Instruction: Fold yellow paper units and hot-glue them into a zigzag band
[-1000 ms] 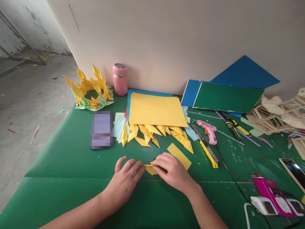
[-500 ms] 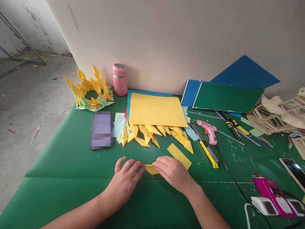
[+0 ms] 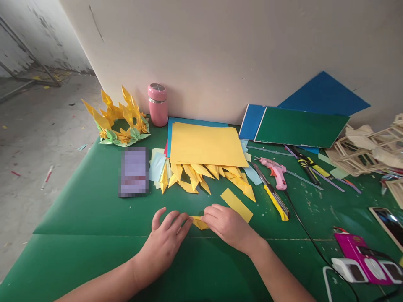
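A small folded piece of yellow paper (image 3: pixel 200 223) lies low over the green table, its two ends covered by my fingers. My left hand (image 3: pixel 169 235) pinches its left end, with the little finger lifted. At the right end, my right hand (image 3: pixel 227 225) is closed on the paper with its fingers together. A flat yellow paper strip (image 3: pixel 237 204) rests just behind my right hand. Beyond both hands, several folded yellow paper pieces (image 3: pixel 195 174) stick out from under a stack of yellow sheets (image 3: pixel 208 144).
A yellow and green paper crown (image 3: pixel 121 119) and a pink flask (image 3: pixel 158 105) stand at the back left. To the right lie a yellow utility knife (image 3: pixel 275 201), a pink glue gun (image 3: pixel 275 172) with its cord, and a magenta power strip (image 3: pixel 359 256). Boards (image 3: pixel 302 128) lean on the wall.
Almost nothing differs. My right hand and forearm have shifted very slightly, and both hands keep their hold on the folded paper.
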Action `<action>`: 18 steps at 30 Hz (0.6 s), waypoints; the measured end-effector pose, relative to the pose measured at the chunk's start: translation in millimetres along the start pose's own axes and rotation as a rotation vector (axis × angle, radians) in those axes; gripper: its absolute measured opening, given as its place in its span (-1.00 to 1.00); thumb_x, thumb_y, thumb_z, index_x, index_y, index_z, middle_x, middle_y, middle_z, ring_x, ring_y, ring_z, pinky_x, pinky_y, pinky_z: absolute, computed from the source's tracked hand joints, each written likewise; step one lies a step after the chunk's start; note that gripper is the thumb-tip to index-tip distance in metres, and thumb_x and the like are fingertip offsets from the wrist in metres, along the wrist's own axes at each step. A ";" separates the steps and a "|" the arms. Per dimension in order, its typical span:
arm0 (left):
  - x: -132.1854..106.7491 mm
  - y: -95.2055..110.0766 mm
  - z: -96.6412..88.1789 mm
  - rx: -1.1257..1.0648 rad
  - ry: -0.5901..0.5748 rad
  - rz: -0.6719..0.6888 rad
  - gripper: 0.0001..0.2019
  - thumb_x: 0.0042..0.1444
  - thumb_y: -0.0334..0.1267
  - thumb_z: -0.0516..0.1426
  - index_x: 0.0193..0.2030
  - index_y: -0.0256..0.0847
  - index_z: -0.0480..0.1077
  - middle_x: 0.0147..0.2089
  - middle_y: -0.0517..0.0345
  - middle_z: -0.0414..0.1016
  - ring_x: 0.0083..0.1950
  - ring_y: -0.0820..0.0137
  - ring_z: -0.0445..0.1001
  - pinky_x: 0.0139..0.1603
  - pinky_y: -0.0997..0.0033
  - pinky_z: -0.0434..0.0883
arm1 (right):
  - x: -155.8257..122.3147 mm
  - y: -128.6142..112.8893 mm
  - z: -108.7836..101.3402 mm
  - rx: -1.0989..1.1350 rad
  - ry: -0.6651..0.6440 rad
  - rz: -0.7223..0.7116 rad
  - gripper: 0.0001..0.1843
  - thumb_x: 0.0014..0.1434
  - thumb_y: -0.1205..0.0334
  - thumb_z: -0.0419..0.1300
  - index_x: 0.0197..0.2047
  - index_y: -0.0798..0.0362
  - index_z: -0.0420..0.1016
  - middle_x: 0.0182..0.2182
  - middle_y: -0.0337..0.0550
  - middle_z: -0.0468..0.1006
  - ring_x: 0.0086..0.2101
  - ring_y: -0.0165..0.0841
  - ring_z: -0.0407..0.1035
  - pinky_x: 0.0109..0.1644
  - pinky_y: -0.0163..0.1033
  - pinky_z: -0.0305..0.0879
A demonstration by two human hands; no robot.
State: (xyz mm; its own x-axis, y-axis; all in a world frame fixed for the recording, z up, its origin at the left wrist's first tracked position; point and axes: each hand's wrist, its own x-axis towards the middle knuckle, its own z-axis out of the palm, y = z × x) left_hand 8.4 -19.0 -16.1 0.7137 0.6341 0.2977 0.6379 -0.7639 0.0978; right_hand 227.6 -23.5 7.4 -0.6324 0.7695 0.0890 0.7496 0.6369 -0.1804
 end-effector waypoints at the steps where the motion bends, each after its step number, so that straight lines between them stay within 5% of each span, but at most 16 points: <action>1: 0.3 -0.2 -0.1 -0.002 -0.001 -0.002 -0.64 0.09 -0.46 0.00 -0.01 -0.09 0.41 -0.09 0.17 0.54 -0.06 0.29 0.35 0.30 0.19 -0.14 | 0.2 0.4 -0.8 0.006 -0.008 -0.002 -0.64 0.30 0.48 -0.11 -0.35 0.10 0.46 -0.46 -0.14 0.43 -0.43 -0.33 0.27 -0.42 -0.26 0.17; 18: 2.6 3.7 -0.4 0.016 0.074 0.044 -0.58 0.06 -0.54 -0.06 -0.01 -0.17 0.40 -0.13 0.14 0.54 -0.07 0.28 0.33 0.28 0.14 -0.16 | -16.5 2.0 -5.6 0.162 0.047 0.172 -0.61 0.17 0.57 -0.04 -0.18 0.04 0.54 -0.39 -0.13 0.44 -0.34 -0.30 0.31 -0.34 -0.23 0.32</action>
State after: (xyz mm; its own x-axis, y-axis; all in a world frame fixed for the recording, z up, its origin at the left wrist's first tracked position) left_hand 12.5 -20.2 -14.6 0.7181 0.5888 0.3710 0.6114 -0.7884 0.0678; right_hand 240.7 -34.7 11.0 -0.4853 0.8698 0.0886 0.8018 0.4832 -0.3516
